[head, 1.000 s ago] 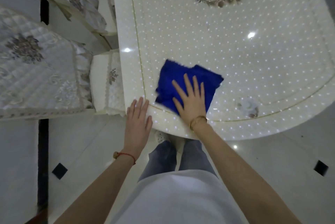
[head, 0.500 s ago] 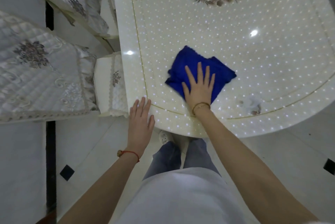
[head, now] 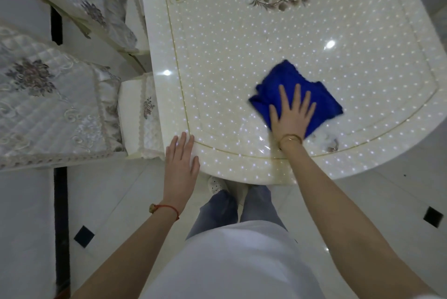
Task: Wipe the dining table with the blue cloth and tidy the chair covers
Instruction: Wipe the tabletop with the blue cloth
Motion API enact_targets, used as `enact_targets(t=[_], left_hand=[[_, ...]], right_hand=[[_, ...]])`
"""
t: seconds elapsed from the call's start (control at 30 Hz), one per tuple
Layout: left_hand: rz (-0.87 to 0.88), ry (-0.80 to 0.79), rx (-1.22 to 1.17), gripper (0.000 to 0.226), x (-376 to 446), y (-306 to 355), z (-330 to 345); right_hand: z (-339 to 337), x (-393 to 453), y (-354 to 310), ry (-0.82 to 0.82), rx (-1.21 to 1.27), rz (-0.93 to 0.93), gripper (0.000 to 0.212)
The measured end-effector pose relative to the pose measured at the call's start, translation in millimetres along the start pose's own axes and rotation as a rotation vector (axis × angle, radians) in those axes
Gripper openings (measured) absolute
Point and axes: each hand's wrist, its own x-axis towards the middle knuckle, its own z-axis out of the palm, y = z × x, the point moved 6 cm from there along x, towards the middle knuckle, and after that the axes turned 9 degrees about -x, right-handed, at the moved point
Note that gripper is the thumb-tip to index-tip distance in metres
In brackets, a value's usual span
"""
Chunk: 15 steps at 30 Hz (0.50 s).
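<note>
- The blue cloth (head: 312, 95) has slid rightward along the desk (head: 217, 56), near its front edge; wiping continues.
- Right hand (head: 291, 114) presses it flat, fingers straight, grasping nothing.
- Left hand (head: 180, 165) stays flat on the desk corner.

my right hand flat on the blue cloth, left hand at the table's edge

my right hand (head: 291, 114) presses the blue cloth (head: 321, 99) with fingers spread straight, near the rounded near end of the cream dining table (head: 242, 56), just beside a small floral motif (head: 331, 143). my left hand (head: 181, 165) rests flat on the table's corner rim, fingers together. to my left stand two chairs with quilted, embroidered chair covers (head: 48, 105). a red string bracelet (head: 167, 208) circles my left wrist, a gold bangle (head: 290, 139) my right.
</note>
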Motion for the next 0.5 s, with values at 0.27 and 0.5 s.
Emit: enact_targets(t=[0.27, 0.5], left_hand=[[-0.018, -0.001, -0.021, 0.054, -0.8, 1.2, -1.5], [-0.032, -0.008, -0.028, 0.055, -0.9, 1.2, -0.7]], right_hand=[[18.5, -109.7, -36.6, -0.009, -0.064, -0.629, 0.057], [-3.3, -5.4, 31.0, -0.023, 0.047, -0.007, 0.058]])
